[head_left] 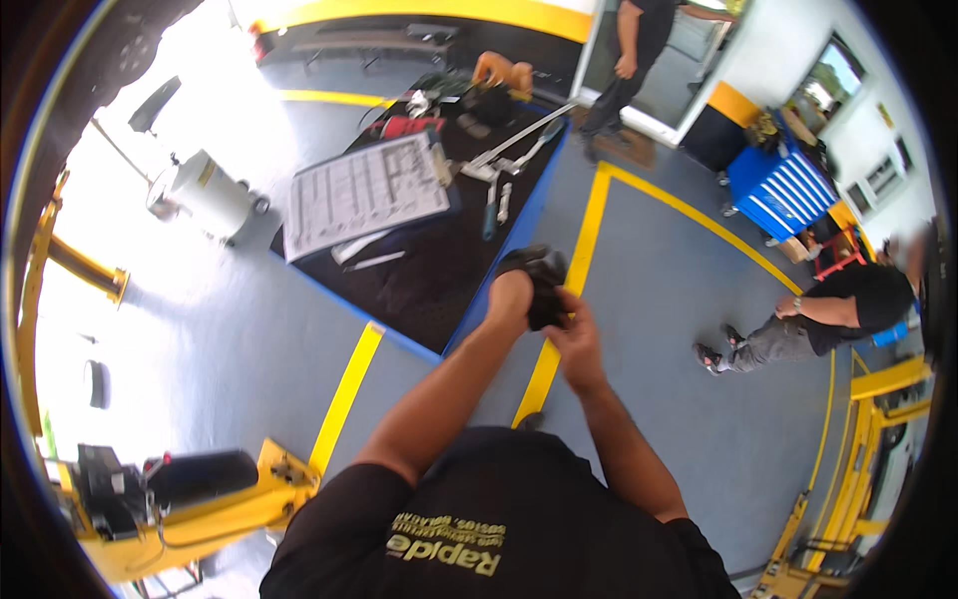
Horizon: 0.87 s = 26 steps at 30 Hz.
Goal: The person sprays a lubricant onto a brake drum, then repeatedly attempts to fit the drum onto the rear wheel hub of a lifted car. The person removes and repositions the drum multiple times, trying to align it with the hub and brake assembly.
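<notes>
Before my chest, over the cart's right edge, is a soft black item that looks like a glove, slightly blurred. My left hand reaches into or behind it, and its fingers are hidden by the dark material. From the right, my right hand pinches the item's lower edge with thumb and fingers. Close beyond them stands the blue-edged cart with a black top. On the cart are a clipboard with a printed sheet, a ratchet-like tool with a green handle and a long metal bar.
A red item and dark cloths lie at the cart's far end. One person stands by the doorway, another at right. A blue tool cabinet, a white wheeled unit and yellow lift arms surround the grey floor.
</notes>
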Available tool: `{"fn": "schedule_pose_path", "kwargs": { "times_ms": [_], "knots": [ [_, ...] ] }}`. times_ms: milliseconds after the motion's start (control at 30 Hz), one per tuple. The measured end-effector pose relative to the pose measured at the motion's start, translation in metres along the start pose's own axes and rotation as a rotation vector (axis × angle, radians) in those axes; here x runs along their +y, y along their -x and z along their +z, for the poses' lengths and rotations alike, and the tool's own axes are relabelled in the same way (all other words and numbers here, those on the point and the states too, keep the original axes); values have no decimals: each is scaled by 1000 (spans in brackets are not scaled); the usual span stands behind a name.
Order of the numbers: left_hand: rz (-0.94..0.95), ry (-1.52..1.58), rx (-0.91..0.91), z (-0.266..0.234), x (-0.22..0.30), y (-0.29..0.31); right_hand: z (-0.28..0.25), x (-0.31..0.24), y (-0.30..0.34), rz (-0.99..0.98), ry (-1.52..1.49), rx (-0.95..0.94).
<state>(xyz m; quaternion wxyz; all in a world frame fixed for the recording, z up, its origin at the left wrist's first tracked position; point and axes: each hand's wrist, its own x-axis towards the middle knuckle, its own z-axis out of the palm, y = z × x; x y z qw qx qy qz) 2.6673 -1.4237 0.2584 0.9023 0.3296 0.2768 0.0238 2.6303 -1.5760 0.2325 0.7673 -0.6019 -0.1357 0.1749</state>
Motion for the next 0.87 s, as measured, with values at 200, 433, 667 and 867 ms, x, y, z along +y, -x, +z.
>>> {"fn": "schedule_pose_path", "kwargs": {
  "times_ms": [200,433,667,867],
  "knots": [
    [266,52,-192,-80,43,6,89,-6,-41,-548,817,-40],
    [462,-464,-150,-125,57,81,125,19,-107,-526,929,-109],
    [984,-998,-247,-85,172,173,138,2,-95,-394,1434,-383],
    [1124,-1314,-274,-77,173,134,98,-173,-77,-531,373,-312]
  ]
}}
